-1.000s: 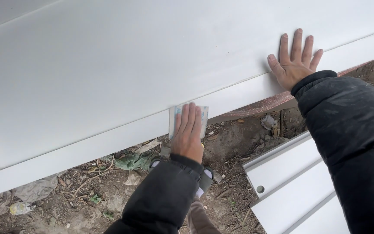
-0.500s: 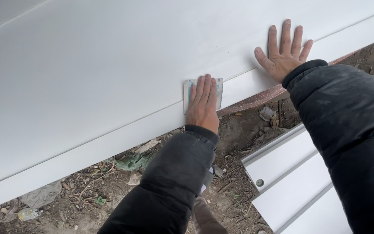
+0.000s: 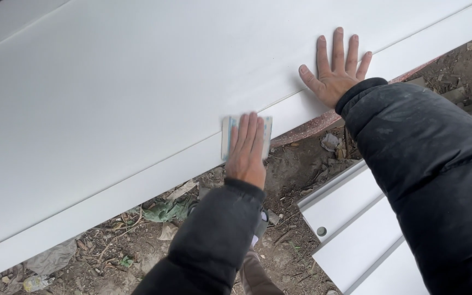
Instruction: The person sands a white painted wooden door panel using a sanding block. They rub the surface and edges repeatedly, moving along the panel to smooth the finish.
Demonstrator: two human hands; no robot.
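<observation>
Sanding step, by the look of it: left hand point(image 3: 247, 147) presses a small sanding pad point(image 3: 246, 136) flat, fingers straight, on the white door panel point(image 3: 137, 98) lower border. Right hand point(image 3: 336, 71) lies spread, bracing above that border. Next stroke needs even pressure.

My left hand point(image 3: 247, 147) lies flat on a sanding pad point(image 3: 246, 136), pressing it against the lower border of a large white door panel point(image 3: 137, 98). At two o'clock from it, my right hand point(image 3: 337, 71) rests flat with fingers spread on the same panel. At four o'clock, another white panel point(image 3: 356, 218) lies on littered dirt ground point(image 3: 301, 169).
</observation>
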